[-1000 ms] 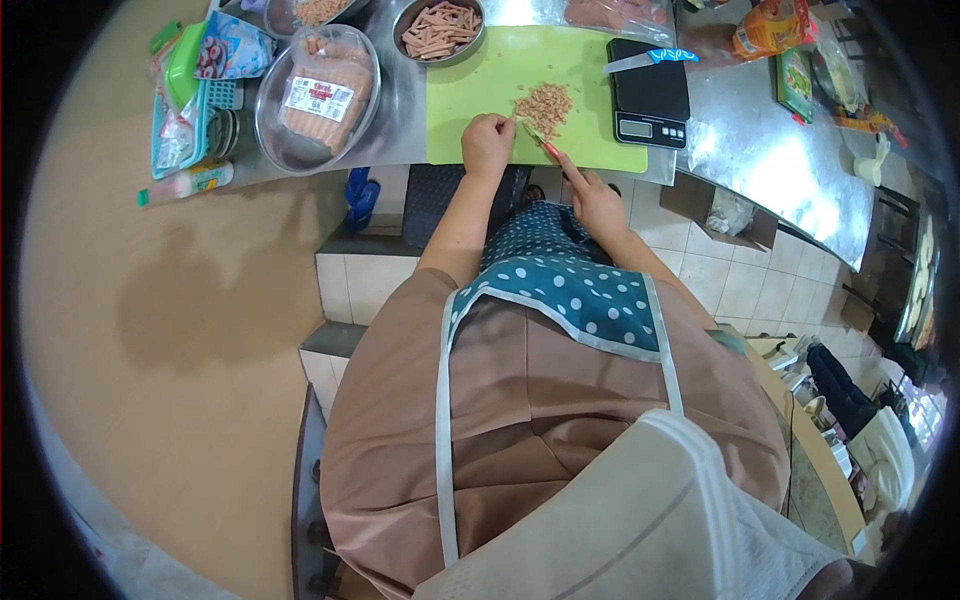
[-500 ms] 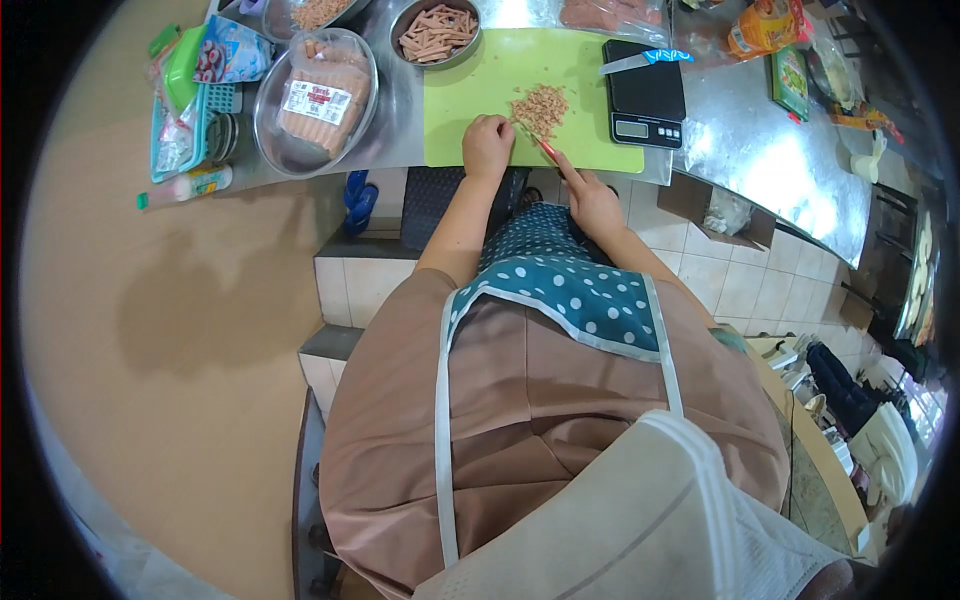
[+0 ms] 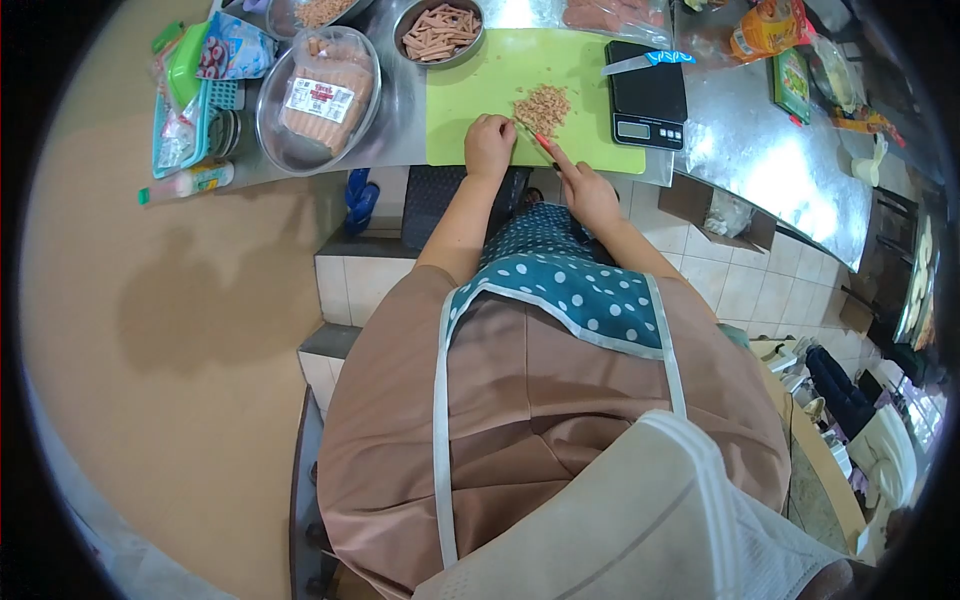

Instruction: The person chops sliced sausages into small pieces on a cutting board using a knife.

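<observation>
My right hand (image 3: 585, 190) is closed on the red handle of a small knife (image 3: 543, 142) at the front of the green cutting board (image 3: 470, 95). The blade points up and left, toward my left hand (image 3: 490, 147), whose fingers are pressed together at the board's front edge. What those fingers hold is hidden. Just beyond the blade lies a pile of chopped pinkish pieces (image 3: 543, 108). A metal bowl of sausage sticks (image 3: 440, 32) stands at the board's back left. To the right is a black scale (image 3: 648, 97) with a blue-handled knife (image 3: 650, 61) across it.
On the left stand a bowl (image 3: 368, 112) with packed sausages, a blue basket (image 3: 165, 130), and a bottle (image 3: 190, 184) lying on its side. Another bowl (image 3: 285, 18) holds chopped pieces. Bagged meat (image 3: 615, 16) and an orange packet (image 3: 770, 30) lie toward the back right.
The knife and my right hand have shifted slightly, with the handle a little further up and left. My left hand stays almost in the same place.
</observation>
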A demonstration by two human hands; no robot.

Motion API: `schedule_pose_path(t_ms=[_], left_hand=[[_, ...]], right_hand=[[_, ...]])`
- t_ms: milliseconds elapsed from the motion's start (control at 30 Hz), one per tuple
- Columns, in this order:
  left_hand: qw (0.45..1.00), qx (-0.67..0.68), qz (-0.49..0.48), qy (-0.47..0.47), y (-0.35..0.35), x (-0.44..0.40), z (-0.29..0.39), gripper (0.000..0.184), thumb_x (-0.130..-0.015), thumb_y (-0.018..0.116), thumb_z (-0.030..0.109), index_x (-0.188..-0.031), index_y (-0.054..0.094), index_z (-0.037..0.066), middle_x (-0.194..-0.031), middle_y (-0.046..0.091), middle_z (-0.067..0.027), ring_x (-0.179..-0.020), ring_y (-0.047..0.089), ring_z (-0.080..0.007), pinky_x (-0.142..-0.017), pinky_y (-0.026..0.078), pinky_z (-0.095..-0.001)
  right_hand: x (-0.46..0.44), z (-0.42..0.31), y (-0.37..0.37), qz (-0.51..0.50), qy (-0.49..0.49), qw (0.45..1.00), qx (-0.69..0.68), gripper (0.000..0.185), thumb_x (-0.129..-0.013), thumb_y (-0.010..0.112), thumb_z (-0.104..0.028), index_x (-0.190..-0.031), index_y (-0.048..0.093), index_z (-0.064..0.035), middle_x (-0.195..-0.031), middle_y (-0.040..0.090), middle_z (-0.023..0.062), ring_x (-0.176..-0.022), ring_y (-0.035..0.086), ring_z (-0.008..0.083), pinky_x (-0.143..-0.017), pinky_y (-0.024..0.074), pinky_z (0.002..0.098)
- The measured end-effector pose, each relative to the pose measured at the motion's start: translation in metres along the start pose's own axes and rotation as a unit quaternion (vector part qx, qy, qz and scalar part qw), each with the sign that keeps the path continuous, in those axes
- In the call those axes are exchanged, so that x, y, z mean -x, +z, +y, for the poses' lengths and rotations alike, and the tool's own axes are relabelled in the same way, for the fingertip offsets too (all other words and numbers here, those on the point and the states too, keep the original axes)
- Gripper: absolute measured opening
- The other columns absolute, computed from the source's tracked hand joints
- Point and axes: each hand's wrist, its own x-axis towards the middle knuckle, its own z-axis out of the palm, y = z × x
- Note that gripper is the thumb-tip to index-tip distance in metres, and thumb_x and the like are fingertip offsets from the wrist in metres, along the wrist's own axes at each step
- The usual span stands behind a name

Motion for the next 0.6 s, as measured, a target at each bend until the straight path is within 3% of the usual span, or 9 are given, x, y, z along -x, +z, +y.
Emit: schedule_pose_path(t_ms=[100, 300, 600], left_hand=[[1.0, -0.006, -0.001, 0.003, 0.001, 0.0, -0.002, 0.013, -0.076, 0.064, 0.014, -0.075, 0.066, 0.002, -0.074, 0.062, -0.0145, -0.07, 0.061, -0.0302, -0.067, 0.048, -0.0393], [1.0, -0.001, 0.009, 0.01, 0.002, 0.001, -0.002, 0.012, -0.075, 0.064, 0.013, -0.075, 0.066, 0.002, -0.075, 0.062, -0.0147, -0.071, 0.06, -0.0308, -0.067, 0.048, -0.0395], [1.0, -0.013, 0.017, 0.022, 0.004, 0.001, -0.004, 0.01, -0.076, 0.063, 0.013, -0.076, 0.065, 0.003, -0.074, 0.061, -0.0141, -0.071, 0.06, -0.031, -0.067, 0.048, -0.0396]], right_hand=[[-0.006, -0.002, 0.003, -0.032, 0.019, 0.999, 0.004, 0.062, -0.088, 0.052, -0.015, -0.144, 0.028, -0.0293, -0.078, 0.056, 0.018, -0.064, 0.059, 0.0362, -0.059, 0.0496, 0.0468], [0.011, 0.009, 0.003, 0.022, -0.02, 1.0, 0.001, 0.062, -0.088, 0.052, -0.015, -0.144, 0.029, -0.0296, -0.075, 0.056, 0.0173, -0.064, 0.06, 0.0358, -0.058, 0.0495, 0.046], [-0.003, 0.0, 0.003, -0.048, 0.02, 0.999, -0.001, 0.063, -0.088, 0.052, -0.015, -0.144, 0.027, -0.0317, -0.079, 0.057, 0.0191, -0.068, 0.06, 0.0384, -0.062, 0.0496, 0.0479]])
